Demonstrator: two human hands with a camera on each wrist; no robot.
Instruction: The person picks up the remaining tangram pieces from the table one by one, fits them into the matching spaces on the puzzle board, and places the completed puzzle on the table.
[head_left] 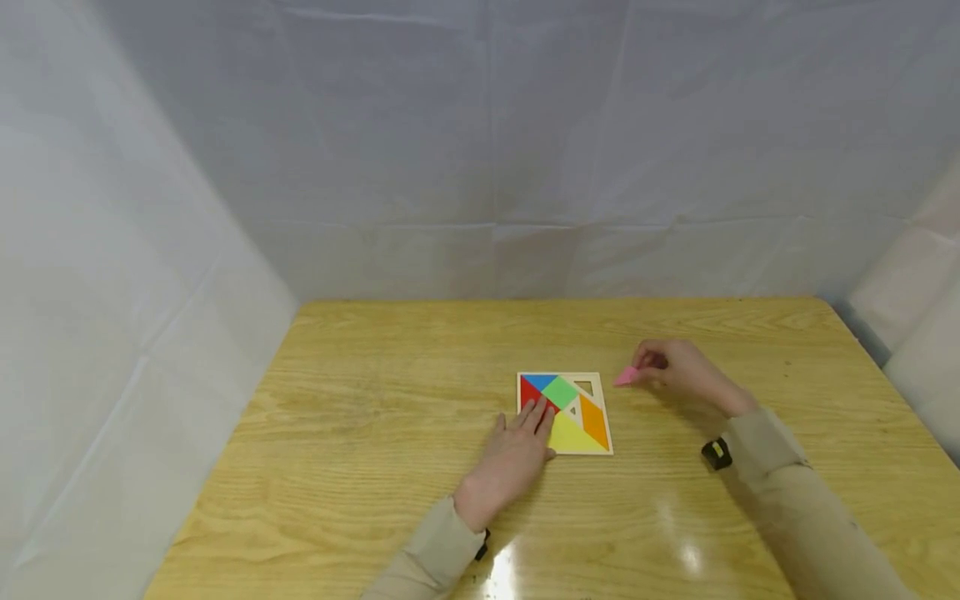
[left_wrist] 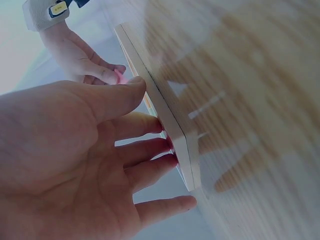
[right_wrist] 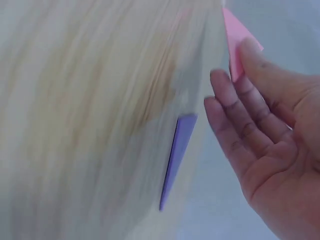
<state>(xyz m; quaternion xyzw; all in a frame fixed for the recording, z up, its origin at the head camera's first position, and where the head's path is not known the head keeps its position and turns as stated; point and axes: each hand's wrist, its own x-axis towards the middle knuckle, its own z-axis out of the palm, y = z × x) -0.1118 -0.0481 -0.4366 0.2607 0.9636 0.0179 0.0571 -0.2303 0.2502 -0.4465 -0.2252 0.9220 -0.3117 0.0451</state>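
Observation:
A square tangram board with a pale wooden frame lies on the table. Blue, green, red, yellow and orange pieces sit in it; bare triangular gaps show at its upper right and middle. My left hand rests on the board's left side with fairly straight fingers over the red piece, thumb against the near edge. Right of the board, my right hand pinches a pink triangular piece between thumb and fingers, above the table. A purple piece lies beneath that hand.
The wooden table spreads around the board. White cloth hangs behind it and at both sides. A black wrist device shows at the right sleeve.

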